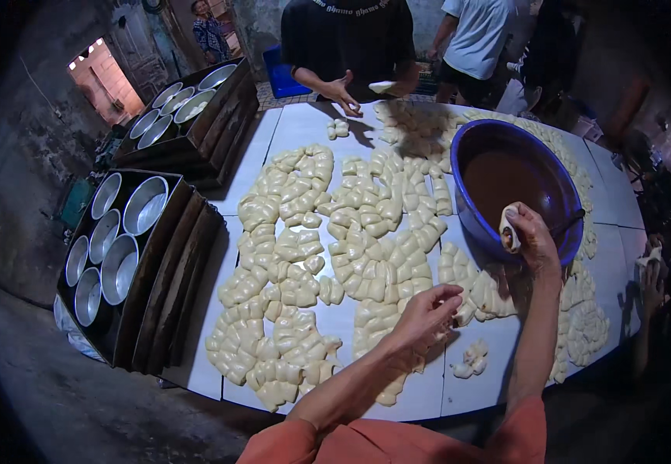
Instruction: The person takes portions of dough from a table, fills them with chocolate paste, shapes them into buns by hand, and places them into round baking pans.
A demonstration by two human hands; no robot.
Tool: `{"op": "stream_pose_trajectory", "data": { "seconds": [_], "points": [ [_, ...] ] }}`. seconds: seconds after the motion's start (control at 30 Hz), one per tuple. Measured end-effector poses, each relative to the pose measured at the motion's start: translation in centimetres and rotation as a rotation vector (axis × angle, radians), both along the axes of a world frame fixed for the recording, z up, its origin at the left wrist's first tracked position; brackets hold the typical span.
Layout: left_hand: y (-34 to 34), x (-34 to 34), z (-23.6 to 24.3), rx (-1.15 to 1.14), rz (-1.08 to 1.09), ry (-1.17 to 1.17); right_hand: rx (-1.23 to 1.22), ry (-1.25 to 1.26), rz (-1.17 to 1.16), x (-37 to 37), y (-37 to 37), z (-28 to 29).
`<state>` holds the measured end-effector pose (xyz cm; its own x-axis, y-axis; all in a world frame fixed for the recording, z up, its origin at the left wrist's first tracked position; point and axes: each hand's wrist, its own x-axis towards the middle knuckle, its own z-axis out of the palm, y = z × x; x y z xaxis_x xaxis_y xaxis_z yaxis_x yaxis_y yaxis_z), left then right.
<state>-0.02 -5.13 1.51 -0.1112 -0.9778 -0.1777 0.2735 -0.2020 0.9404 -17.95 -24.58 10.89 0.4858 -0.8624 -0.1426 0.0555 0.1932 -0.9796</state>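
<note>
My right hand grips a piece of dough at the near rim of a blue basin. Brown filling shows in that piece's opening. In the basin lies a brown filling, and a dark handle leans at its right side. My left hand hovers over the table with loosely bent fingers apart and nothing visible in them. Below it spread many pale, glossy dough pieces, packed side by side in patches. A small loose clump of dough lies between my forearms.
Stacked dark trays with round metal tins stand along the table's left edge, with another stack behind. Across the white-tiled table, a co-worker in black holds dough. Other people stand at the back, and a hand shows at the right edge.
</note>
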Motion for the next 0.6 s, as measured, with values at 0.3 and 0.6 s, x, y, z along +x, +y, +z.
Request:
{"op": "stream_pose_trajectory", "data": {
  "seconds": [0.3, 0.6],
  "points": [
    [-1.1, -1.8, -0.2, 0.197, 0.131, 0.642, 0.162, -0.397, -0.116, 3.8, 9.4, -6.2],
    [0.6, 1.4, -1.2, 0.114, 0.447, 0.406, -0.206, -0.037, -0.085, 4.5, 14.6, -7.9]
  ]
}}
